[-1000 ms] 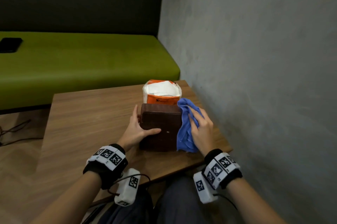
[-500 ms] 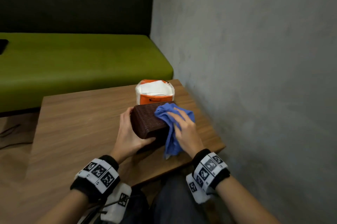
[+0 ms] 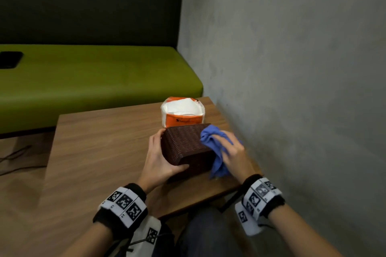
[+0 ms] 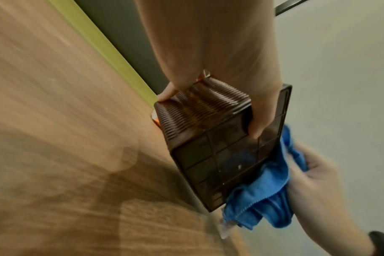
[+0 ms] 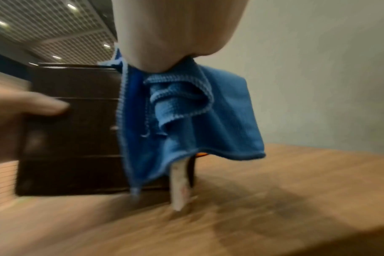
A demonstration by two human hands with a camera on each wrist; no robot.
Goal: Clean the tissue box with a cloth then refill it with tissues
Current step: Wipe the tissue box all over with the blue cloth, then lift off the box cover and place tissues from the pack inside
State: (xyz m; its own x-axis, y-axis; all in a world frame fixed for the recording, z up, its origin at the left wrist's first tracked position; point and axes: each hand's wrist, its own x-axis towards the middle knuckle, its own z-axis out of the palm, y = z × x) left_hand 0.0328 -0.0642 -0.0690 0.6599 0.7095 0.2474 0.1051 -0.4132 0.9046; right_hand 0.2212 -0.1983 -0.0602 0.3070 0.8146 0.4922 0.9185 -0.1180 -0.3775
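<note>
Brown tissue box (image 3: 183, 143) tilted on the worktop (image 3: 100, 143), gripped by left hand (image 3: 159, 161) fingers, blue cloth (image 3: 215, 148) clutched against it by right hand (image 3: 232, 153) fingers

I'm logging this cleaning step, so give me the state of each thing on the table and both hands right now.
tissue box: tipped up off the table, gripped by the left hand.
blue cloth: bunched, pressed on the box by the right hand.
tissue pack: top open, standing behind the box.
table: bearing the pack.

Black wristbands (image 3: 120, 208), checkered white tags (image 3: 260, 194)
</note>
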